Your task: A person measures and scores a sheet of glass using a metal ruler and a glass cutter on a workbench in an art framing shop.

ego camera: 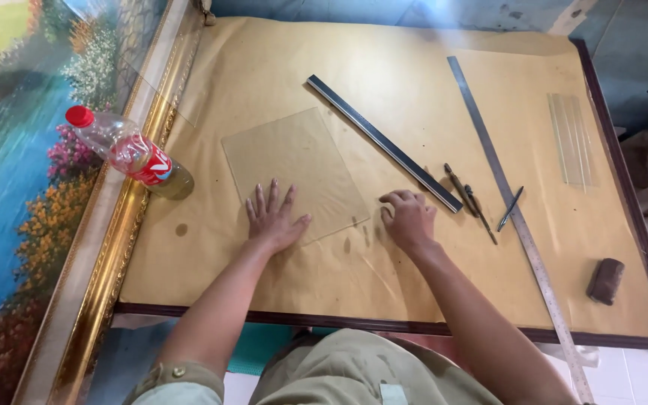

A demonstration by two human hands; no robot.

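A clear rectangular glass pane (294, 161) lies flat on brown paper covering the table (384, 60). My left hand (273, 217) rests palm down with fingers spread on the pane's near edge. My right hand (408, 217) sits just right of the pane's near corner, fingers curled against the paper; whether it pinches anything I cannot tell. A dark straightedge (384, 141) lies diagonally just beyond my right hand.
A long steel ruler (515, 217) runs diagonally at right, with a glass cutter (460, 187), a second tool (481, 211) and a pen (510, 208) beside it. Narrow glass strips (570, 139) lie far right, a brown block (606, 280) near the corner. A plastic bottle (130, 154) rests on a gilt-framed painting (16, 187) at left.
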